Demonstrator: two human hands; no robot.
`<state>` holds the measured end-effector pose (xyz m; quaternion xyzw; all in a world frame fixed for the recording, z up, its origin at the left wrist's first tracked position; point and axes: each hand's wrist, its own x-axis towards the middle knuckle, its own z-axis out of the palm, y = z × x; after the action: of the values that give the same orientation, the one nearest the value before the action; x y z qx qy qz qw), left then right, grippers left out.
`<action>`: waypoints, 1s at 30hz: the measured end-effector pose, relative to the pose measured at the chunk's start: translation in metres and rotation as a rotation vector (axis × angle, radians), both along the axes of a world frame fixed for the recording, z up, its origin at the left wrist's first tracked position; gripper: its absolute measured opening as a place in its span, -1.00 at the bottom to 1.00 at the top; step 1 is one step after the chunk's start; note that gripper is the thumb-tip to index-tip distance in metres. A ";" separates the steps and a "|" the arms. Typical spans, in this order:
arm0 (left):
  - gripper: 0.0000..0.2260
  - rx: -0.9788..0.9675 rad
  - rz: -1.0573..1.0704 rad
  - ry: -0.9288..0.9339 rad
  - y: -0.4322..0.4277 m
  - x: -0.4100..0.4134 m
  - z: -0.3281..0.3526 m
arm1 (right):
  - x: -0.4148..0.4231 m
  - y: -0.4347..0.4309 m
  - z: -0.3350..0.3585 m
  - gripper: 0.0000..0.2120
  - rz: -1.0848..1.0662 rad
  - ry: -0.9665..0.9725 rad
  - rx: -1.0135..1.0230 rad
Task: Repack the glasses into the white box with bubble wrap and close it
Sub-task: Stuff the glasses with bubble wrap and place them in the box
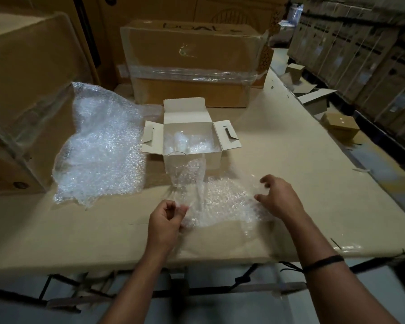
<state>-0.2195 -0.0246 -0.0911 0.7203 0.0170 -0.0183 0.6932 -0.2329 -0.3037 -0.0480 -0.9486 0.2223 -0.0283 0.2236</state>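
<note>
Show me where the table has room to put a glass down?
Bare table right of the white box, and at the front left, before the bubble wrap pile. Crowded in the middle: glass, wrap sheet, left hand, right hand.

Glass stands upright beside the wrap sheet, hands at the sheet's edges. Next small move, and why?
Probably fold the bubble wrap sheet up over the glass: the left hand pinches its near edge, the right hand is at its right edge, and the glass stands mostly bare before the open white box.
</note>
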 end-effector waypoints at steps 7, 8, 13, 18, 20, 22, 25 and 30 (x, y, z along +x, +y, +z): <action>-0.77 0.230 0.057 -0.124 -0.009 -0.010 -0.001 | 0.001 0.050 -0.021 -0.39 0.469 0.003 -0.294; -0.78 0.234 0.055 -0.140 -0.011 -0.012 0.000 | 0.003 0.052 -0.030 -0.38 0.519 0.106 -0.295; -0.77 0.330 0.026 -0.289 -0.028 -0.024 0.014 | 0.007 0.053 -0.033 -0.39 0.305 -0.101 0.225; -0.91 0.307 -0.154 -0.302 -0.047 -0.028 0.014 | 0.022 0.053 0.012 -0.38 0.043 -0.131 0.865; -0.71 0.291 -0.259 -0.319 -0.049 -0.027 0.008 | 0.027 0.050 0.017 -0.48 0.044 -0.109 0.840; -0.57 0.288 -0.295 -0.392 -0.048 -0.025 0.003 | 0.030 0.043 0.021 -0.60 -0.019 -0.139 0.840; -0.50 0.455 -0.247 -0.463 -0.046 -0.016 -0.004 | 0.027 0.021 0.029 -0.71 -0.072 -0.158 0.821; -0.53 1.047 -0.423 -0.324 -0.056 -0.012 -0.001 | 0.034 -0.008 0.010 -0.63 -0.083 -0.040 0.560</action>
<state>-0.2313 -0.0809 -0.0921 0.9482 -0.2264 -0.0353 0.2202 -0.1984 -0.3120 -0.0376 -0.8392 0.2556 0.0064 0.4799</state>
